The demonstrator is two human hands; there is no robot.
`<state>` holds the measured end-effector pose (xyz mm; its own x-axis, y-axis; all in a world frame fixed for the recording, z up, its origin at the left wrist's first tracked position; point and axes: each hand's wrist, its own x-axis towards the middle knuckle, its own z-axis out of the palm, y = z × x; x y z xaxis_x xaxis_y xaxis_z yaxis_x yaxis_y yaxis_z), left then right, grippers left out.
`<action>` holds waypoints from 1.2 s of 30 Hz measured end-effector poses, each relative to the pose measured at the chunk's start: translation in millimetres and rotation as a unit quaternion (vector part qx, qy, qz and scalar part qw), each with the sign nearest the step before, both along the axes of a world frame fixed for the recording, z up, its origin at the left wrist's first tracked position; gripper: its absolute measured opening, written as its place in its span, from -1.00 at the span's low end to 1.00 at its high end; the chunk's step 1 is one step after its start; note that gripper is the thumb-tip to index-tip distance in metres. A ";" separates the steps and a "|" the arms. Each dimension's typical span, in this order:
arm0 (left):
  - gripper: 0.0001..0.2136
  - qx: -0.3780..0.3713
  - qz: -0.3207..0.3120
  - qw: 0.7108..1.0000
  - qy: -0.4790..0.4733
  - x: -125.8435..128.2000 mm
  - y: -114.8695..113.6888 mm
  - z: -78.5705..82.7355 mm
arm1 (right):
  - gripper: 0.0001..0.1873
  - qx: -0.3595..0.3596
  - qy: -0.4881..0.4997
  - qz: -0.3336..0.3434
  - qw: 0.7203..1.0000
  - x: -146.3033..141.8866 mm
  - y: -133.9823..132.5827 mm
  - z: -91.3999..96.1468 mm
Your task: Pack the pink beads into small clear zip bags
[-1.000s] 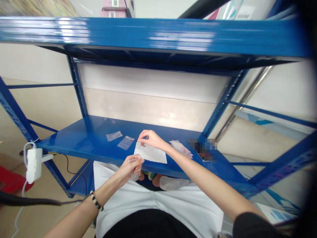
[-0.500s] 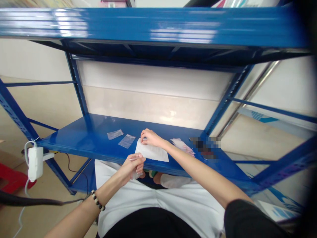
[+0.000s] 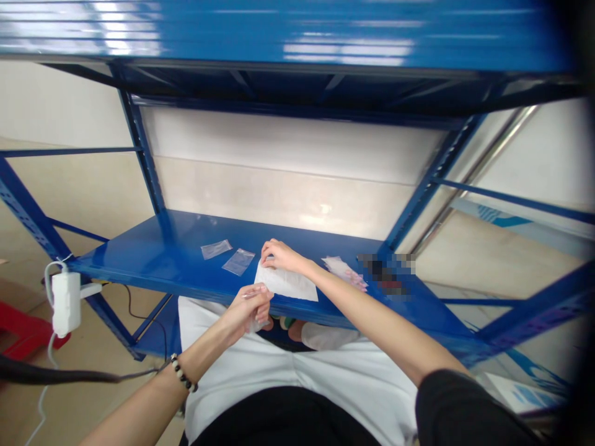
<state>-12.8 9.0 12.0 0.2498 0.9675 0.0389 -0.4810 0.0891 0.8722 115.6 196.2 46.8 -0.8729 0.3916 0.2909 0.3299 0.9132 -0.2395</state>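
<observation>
My right hand [image 3: 279, 254] rests with curled fingers on the far left corner of a white paper sheet [image 3: 289, 283] lying on the blue shelf [image 3: 153, 260]. What its fingertips pinch is too small to name. My left hand [image 3: 247, 308] hovers at the shelf's front edge, fingers closed round a small clear plastic bag [image 3: 256, 323]. Two more clear zip bags [image 3: 238, 261] [image 3: 215, 249] lie flat on the shelf to the left of the paper.
A pinkish stack of small packets [image 3: 343, 271] lies right of the paper. A white power adapter [image 3: 66, 303] with cables hangs at the shelf's left front corner. Blue uprights [image 3: 139, 148] and an upper shelf [image 3: 297, 37] frame the space. A red object [image 3: 18, 328] sits on the floor at left.
My right hand has lowered onto the paper's far corner. My left hand has stayed near the shelf edge with the bag. The view has tilted slightly downward.
</observation>
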 end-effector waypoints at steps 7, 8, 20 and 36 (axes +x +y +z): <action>-0.64 0.001 -0.005 1.000 -0.003 -0.4 1.9 -3.6 | -0.94 0.008 0.015 0.010 1.000 -2.3 -1.4 -6.4; -0.65 0.002 -0.007 1.000 -0.005 -0.3 2.9 -4.6 | -0.94 0.009 0.017 0.013 1.000 -1.9 -1.2 -7.2; -0.63 -0.004 0.002 1.000 -0.002 0.5 1.0 -1.0 | -0.90 -0.007 0.038 0.034 0.999 -5.2 0.4 -13.9; -0.68 0.007 -0.005 1.000 -0.004 0.2 1.1 -3.4 | -0.92 -0.024 0.051 0.017 0.998 -4.8 -0.7 -23.4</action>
